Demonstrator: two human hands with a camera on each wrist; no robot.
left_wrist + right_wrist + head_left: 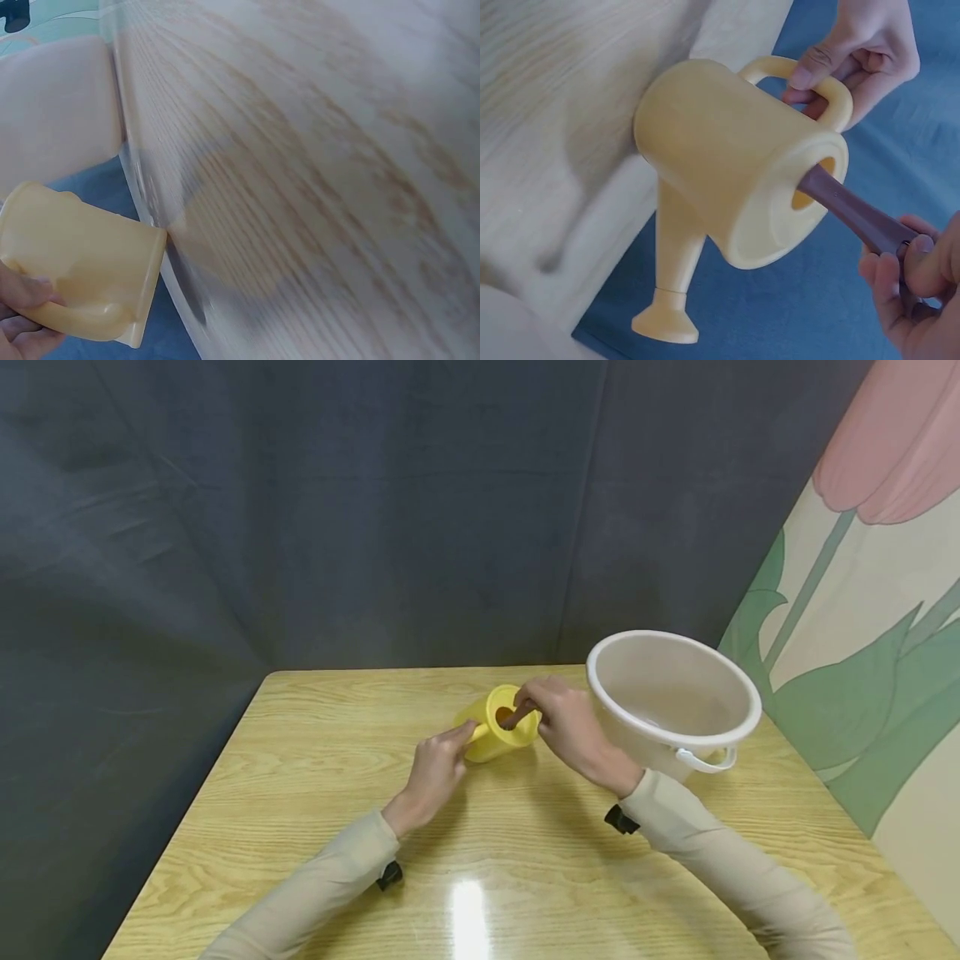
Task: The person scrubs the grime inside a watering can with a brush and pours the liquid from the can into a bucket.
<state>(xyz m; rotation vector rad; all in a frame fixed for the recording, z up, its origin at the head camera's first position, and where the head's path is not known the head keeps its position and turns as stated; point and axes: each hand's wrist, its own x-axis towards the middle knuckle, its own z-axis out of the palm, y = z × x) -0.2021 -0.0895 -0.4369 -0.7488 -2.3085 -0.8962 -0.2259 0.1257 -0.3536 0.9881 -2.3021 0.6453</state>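
Observation:
A yellow watering can (491, 750) is tilted over the table, its round top opening facing up and its spout (679, 247) showing in the right wrist view. My left hand (433, 777) grips the can's looped handle (838, 105). A dark maroon tool handle (853, 211) is pinched between the thumb and fingers of my right hand (572, 727). The tool's other end goes into the can's opening and is hidden inside, so its kind cannot be told. In the left wrist view the can's base rim (155, 259) is at the tabletop.
A white bucket (675, 739) with a side handle stands on the wooden table (300, 827), just right of my right hand. Behind the table hangs a dark blue curtain (420, 527). A wall with painted tulips (862, 693) runs along the right.

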